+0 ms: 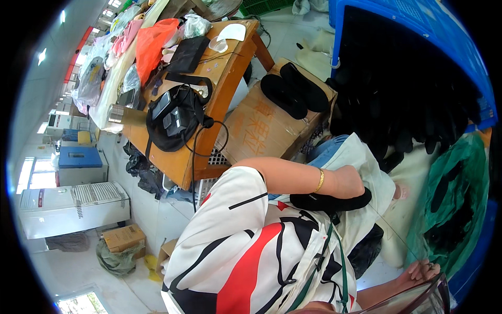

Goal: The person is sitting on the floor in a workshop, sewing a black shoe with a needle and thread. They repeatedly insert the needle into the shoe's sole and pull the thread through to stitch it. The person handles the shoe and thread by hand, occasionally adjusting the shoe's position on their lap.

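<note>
black oblong soft-fabric shoe point(332, 204) sits right of centre against the off-white cloth apron point(363, 152), under my left hand point(348, 182), whose fingers are hidden, so i cannot tell its hold. my right hand point(423, 271), lower right, seems to pinch the thin dark thread point(389, 227); pulling too hard could snap it or drag the shoe loose.

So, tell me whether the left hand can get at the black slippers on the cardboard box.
Probably yes: the cardboard box lies just beyond the left forearm and nothing covers the black slippers, though the left hand is at another slipper.
</note>
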Demonstrator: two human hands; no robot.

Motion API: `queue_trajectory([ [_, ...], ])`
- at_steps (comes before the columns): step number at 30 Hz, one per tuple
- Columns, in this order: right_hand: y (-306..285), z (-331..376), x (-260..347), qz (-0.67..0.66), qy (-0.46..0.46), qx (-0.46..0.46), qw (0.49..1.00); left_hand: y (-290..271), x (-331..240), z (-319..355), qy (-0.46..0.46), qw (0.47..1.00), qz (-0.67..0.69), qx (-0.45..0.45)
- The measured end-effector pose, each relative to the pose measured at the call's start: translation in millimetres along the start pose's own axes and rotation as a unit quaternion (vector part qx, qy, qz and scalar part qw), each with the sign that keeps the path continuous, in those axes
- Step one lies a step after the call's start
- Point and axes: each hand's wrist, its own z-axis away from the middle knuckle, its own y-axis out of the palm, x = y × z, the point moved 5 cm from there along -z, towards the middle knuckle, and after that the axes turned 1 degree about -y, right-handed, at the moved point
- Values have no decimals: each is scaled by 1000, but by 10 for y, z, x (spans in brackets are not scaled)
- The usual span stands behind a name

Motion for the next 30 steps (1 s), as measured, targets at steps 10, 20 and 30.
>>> queue_trajectory([
  [10,-291,-107,-12,104,-32,-242,964,-79,-85,35,43,995,13,-94],
  [20,-1230,-195,830,270,-226,-228,908,45,-29,-68,4,988,83,-128],
  [30,515,87,-1816,723,-29,297,623,381,369,38,-203,867,449,-69],
])
